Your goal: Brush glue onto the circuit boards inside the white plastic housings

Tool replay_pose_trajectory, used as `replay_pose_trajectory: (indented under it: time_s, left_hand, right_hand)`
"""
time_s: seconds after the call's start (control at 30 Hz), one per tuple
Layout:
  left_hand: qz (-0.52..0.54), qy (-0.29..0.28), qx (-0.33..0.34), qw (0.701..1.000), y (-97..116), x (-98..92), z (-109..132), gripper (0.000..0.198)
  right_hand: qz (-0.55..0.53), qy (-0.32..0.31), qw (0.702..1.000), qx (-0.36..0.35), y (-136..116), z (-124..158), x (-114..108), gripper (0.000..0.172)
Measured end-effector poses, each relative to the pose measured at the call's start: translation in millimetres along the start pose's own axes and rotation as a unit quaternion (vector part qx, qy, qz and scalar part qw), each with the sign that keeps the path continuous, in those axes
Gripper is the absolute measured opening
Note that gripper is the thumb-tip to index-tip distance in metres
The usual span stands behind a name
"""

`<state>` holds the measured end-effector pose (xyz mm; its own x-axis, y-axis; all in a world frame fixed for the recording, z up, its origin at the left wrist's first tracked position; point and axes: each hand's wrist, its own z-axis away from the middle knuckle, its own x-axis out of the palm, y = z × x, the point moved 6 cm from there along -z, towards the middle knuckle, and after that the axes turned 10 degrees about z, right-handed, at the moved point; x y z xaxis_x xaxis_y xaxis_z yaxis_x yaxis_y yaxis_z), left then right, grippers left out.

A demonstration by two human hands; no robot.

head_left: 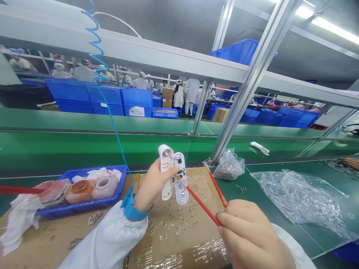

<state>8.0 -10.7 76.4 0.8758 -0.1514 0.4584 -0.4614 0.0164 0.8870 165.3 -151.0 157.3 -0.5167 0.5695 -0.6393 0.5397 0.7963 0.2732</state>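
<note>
My left hand grips a white plastic housing upright, with a second, translucent housing half beside it. Thin coloured wires and a small circuit board join the two halves at the top. My right hand is shut around two long red sticks that spread in a V, their tips close to the translucent half. Under both hands lies a taped cardboard sheet, scattered with several small metal clips. A blue wrist strap circles my left wrist, with a coiled blue cord rising from it.
A blue tray at left holds white cloth and several pinkish and orange translucent parts. To the right lie a bag of small metal parts and a large clear plastic bag on the green bench. Co-workers and blue crates stand beyond a metal-framed shelf.
</note>
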Motion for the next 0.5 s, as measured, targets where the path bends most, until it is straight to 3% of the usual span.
replay_pose_trajectory:
  time_s: [0.27, 0.5]
  left_hand:
    - [-0.041, 0.003, 0.012, 0.999, -3.4, 0.4, -0.7, 0.043]
    - [-0.068, -0.003, 0.016, 0.998, -4.9, 0.6, -1.1, 0.044]
  right_hand:
    - [-0.087, -0.048, 0.995, -0.013, 3.6, -0.9, 6.8, 0.039]
    - [-0.100, -0.064, 0.993, -0.003, 7.3, -5.7, 6.6, 0.037]
